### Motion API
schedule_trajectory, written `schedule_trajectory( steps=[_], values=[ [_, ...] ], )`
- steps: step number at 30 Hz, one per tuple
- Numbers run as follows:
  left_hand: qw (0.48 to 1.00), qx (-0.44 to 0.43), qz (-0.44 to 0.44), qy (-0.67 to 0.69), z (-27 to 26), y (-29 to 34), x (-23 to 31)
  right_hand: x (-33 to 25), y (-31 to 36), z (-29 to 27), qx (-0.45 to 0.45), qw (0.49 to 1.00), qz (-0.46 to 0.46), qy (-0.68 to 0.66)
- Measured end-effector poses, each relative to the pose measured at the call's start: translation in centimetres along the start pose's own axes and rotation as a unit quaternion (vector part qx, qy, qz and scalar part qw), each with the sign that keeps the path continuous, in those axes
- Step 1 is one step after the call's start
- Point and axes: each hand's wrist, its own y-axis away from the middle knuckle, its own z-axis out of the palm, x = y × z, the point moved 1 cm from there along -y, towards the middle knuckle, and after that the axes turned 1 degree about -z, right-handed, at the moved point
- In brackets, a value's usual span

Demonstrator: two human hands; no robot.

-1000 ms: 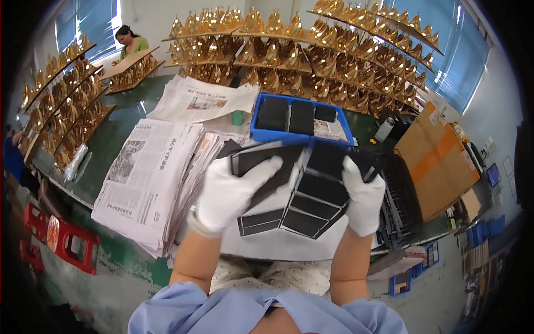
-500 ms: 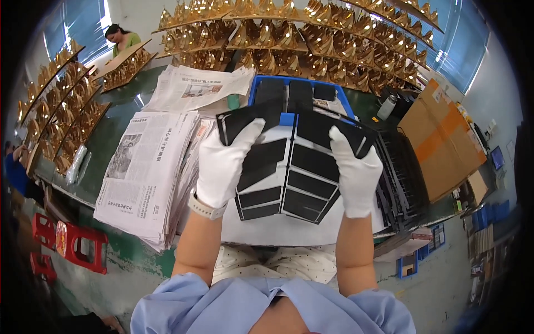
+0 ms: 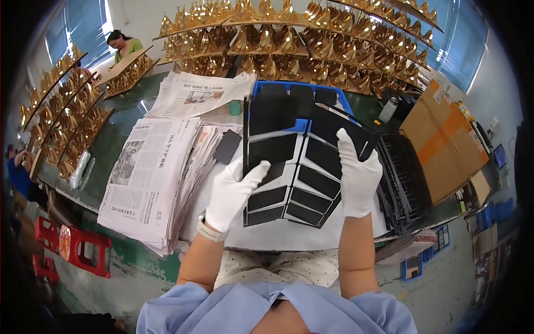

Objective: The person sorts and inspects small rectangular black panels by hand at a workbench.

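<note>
I hold a black slatted frame [image 3: 319,181] in front of me, made of two wings that meet at an upright middle ridge, with dark rectangular panels and pale gaps between them. My left hand [image 3: 238,192], in a white glove, is closed on the left wing's outer edge, thumb on the front. My right hand [image 3: 359,175], also gloved, grips the right wing's outer edge higher up, thumb over the face. The fingers behind the frame are hidden. A small dark flat piece [image 3: 228,146] lies just beyond my left hand, beside the newspapers.
Stacked newspapers [image 3: 142,178] lie at left. Behind the frame sits a blue tray [image 3: 344,103] with black pieces. Black frames [image 3: 403,178], a metal bottle [image 3: 388,109] and a cardboard box [image 3: 443,142] stand at right. Golden pieces fill racks [image 3: 267,50] at the back. A person [image 3: 123,45] is far left.
My left hand has slid down and inward along the left wing, which now stands more upright. The dark flat piece beside the newspapers has come into sight. My right hand keeps its hold.
</note>
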Motion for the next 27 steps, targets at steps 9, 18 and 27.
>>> schedule_trajectory(
  steps=[9, 18, 27],
  values=[
    [0.998, 0.044, 0.024, -0.035, -2.5, 1.0, -3.7, -0.5, -0.2, 0.5, -0.024, 0.999, 0.021, -0.003],
    [0.984, 0.136, 0.043, -0.105, -2.8, 2.9, -3.9, -0.3, -0.7, -0.1, -0.089, 0.987, 0.056, -0.121],
    [0.956, 0.144, 0.095, -0.239, -3.1, 4.2, -3.4, -0.2, -0.4, -0.2, -0.113, 0.985, 0.088, -0.093]
  ],
)
